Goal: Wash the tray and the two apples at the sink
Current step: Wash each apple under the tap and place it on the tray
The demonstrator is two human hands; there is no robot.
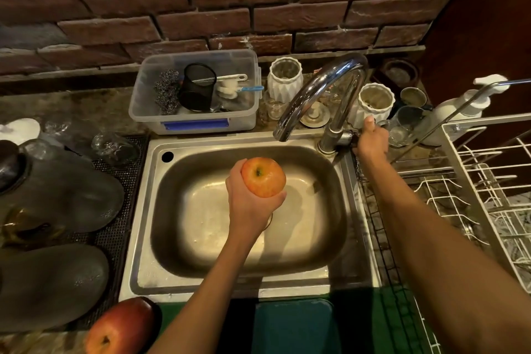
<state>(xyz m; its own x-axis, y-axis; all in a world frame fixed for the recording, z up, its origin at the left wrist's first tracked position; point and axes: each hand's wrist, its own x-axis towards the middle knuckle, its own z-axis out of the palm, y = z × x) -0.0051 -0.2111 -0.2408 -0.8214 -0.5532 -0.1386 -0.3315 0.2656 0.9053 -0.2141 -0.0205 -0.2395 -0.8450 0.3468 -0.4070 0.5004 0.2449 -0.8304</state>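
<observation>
My left hand grips an orange-red apple over the steel sink, below the curved tap spout. No water runs from the spout. My right hand is curled round the tap handle at the base of the tap. A second, redder apple lies on the counter at the near left corner of the sink. A teal tray sits at the near edge, in front of the sink.
A clear plastic tub with scourers and brushes stands behind the sink. White jars and glasses crowd round the tap. A white wire dish rack is on the right. Dark glass plates lie on a mat at the left.
</observation>
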